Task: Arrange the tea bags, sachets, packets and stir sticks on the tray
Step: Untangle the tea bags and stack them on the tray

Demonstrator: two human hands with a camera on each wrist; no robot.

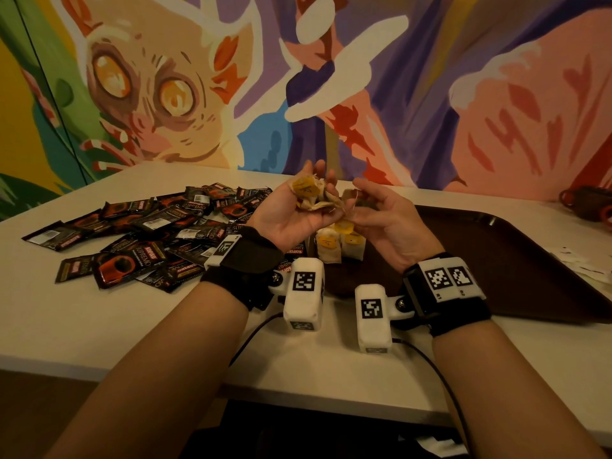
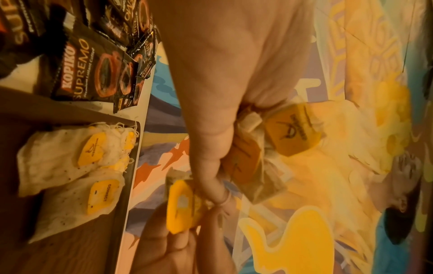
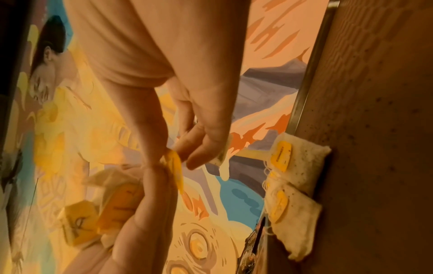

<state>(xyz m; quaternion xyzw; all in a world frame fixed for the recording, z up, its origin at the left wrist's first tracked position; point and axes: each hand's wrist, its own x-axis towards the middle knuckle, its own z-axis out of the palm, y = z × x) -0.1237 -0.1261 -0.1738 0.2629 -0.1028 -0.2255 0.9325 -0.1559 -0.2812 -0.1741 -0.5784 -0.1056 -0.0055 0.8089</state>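
We're at a pale table [image 1: 132, 326] pushed up against a bright painted mural [image 1: 165, 77], and the action sits right in front of us, both wrists up over the near left corner of the dark brown tray [image 1: 513, 260]. Our left hand [image 1: 291, 217] is palm up with the fingers curled round a crumpled bunch of tea bags [image 1: 313, 195], yellow tags poking out, and the left wrist view confirms that clutch. Our right hand [image 1: 384, 220] is alongside it, thumb and fingers pinching a single tea bag [image 3: 174, 166] by its yellow tag, and it looks to us like we're teasing it free of the bunch, strings and all. Just beyond and below the hands, a few tea bags are already laid side by side [image 1: 341, 245] in that tray corner, flat and neat, so the tea row is started but not finished. Out to the left, the black coffee sachets [image 1: 142, 233] lie in a loose heap on the table, off the tray, untouched as far as we can judge. On the right, pale packets [image 1: 579, 263] appear to lie at the tray's edge, too small to sort out. Stir sticks? We can't spot any. We'd call this early going: most of the tray is bare, most of the sorting ahead.
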